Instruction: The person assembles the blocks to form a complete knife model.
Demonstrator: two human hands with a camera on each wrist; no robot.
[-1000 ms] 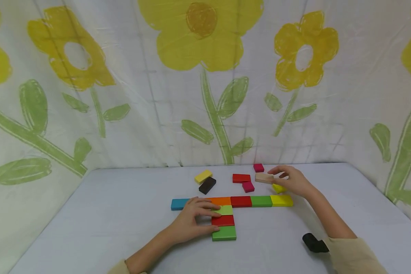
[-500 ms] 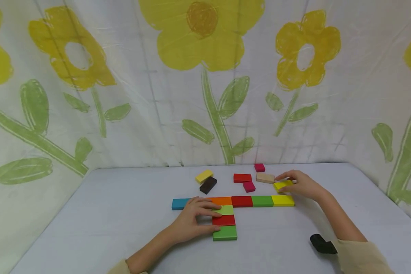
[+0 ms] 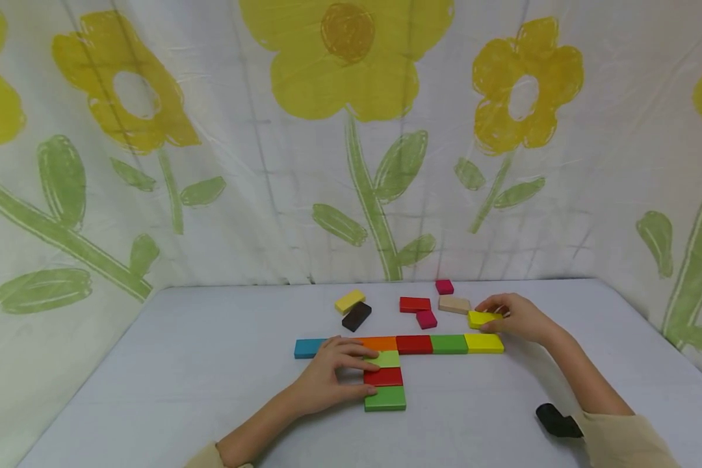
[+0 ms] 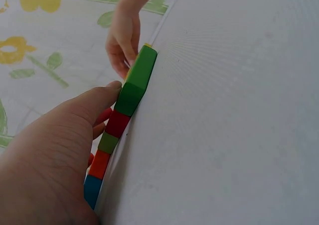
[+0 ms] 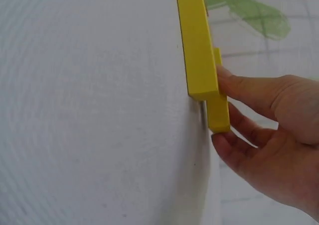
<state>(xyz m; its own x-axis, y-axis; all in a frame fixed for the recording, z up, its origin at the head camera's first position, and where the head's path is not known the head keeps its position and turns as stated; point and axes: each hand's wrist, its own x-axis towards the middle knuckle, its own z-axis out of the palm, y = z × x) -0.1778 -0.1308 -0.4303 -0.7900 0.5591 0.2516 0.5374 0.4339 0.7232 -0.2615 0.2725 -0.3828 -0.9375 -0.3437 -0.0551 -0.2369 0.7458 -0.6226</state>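
Just behind the yellow block (image 3: 484,343) at the row's right end, my right hand (image 3: 520,317) pinches a loose yellow block (image 5: 218,118) between thumb and fingers. That block lies flat on the table. My left hand (image 3: 324,380) rests at the column running toward me, its relaxed fingers on the light green block (image 3: 389,358) and red block (image 3: 384,376), its thumb at the green block (image 3: 386,398). The row also shows a blue block (image 3: 308,348), an orange block (image 3: 380,343), a dark red block (image 3: 414,344) and a green block (image 3: 449,344). My left hand hides part of the row.
Behind the row lie a pale yellow block (image 3: 350,301), a black block (image 3: 357,316), a red block (image 3: 415,304), two crimson blocks (image 3: 426,319) and a plain wood block (image 3: 454,304). A flowered curtain (image 3: 257,195) hangs behind the white table (image 3: 210,338).
My right hand has moved from beside the plain wood block toward me and slightly right, onto the loose yellow block. The left hand stays in place.
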